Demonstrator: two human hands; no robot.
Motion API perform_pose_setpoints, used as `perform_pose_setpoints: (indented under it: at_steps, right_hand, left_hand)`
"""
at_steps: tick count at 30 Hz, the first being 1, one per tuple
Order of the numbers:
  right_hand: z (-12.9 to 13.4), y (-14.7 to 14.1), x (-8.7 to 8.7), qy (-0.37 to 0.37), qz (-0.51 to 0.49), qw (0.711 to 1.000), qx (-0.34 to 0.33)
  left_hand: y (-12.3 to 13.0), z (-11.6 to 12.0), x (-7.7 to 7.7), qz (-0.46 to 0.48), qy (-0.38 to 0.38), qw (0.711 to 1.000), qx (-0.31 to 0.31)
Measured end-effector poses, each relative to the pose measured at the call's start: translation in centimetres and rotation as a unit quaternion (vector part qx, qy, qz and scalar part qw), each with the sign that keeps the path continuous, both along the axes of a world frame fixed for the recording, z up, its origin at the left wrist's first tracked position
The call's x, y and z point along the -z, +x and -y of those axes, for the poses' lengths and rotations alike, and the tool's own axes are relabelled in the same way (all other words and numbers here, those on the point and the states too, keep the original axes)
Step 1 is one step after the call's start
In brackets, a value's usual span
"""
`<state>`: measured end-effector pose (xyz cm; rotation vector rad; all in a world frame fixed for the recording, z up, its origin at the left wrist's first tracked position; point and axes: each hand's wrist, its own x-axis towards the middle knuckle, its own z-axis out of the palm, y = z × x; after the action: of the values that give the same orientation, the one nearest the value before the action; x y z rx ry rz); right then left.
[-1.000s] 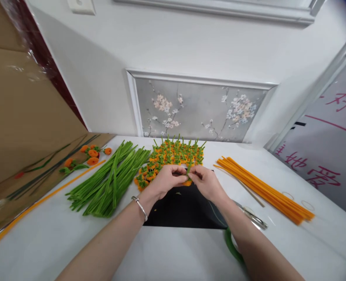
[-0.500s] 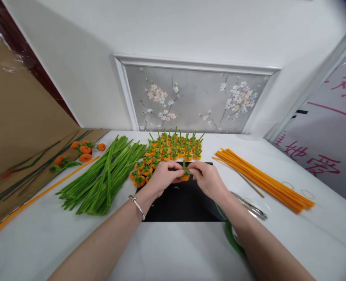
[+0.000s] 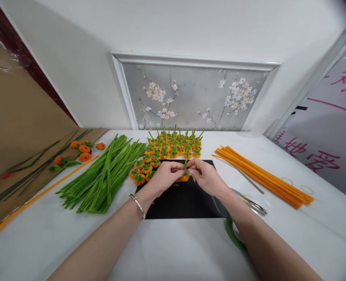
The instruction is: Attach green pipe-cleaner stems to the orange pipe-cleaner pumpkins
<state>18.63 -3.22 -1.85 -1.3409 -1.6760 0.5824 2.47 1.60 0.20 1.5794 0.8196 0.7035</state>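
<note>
Over a black mat (image 3: 181, 203), my left hand (image 3: 168, 176) pinches a small orange pipe-cleaner flower (image 3: 185, 178), held head down with its green stem pointing up. My right hand (image 3: 206, 175) is closed at the base of the stem, its fingertips almost meeting the left ones. A thin strip of green tape runs from a roll of green tape (image 3: 234, 236), beneath my right forearm, up toward the right fingers, where its end is hidden. Just beyond my hands stand several finished orange flowers (image 3: 174, 151), heads down with green stems up.
Left lies a pile of green pipe cleaners (image 3: 102, 177); right, a bundle of orange pipe cleaners (image 3: 263, 175). Scissors (image 3: 256, 207) rest beside my right forearm. Orange flowers with leaves (image 3: 84, 149) lie on brown cardboard (image 3: 29, 105) at far left. A framed floral panel (image 3: 193, 97) is behind.
Both hands stay at the flower, their fingers shifting slightly around the stem. The green tape strip shows more, off to the left of my right forearm. The view has tilted a little.
</note>
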Motion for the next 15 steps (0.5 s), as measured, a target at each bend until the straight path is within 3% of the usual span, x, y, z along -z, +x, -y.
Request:
perform_pose_setpoints:
  at_steps: [4, 8, 15]
  right_hand:
    - [-0.02, -0.06, 0.21, -0.011, -0.032, 0.999, 0.004]
    - [0.27, -0.29, -0.11, -0.029, -0.029, 0.999, -0.004]
    - [0.60, -0.59, -0.67, 0.045, 0.086, 0.995, 0.037]
  left_hand:
    - [-0.07, -0.11, 0.19, 0.010, -0.007, 1.000, -0.029]
    - [-0.15, -0.43, 0.49, -0.015, 0.082, 0.995, -0.048]
    - [-0.18, -0.15, 0.01, -0.089, 0.197, 0.976, 0.006]
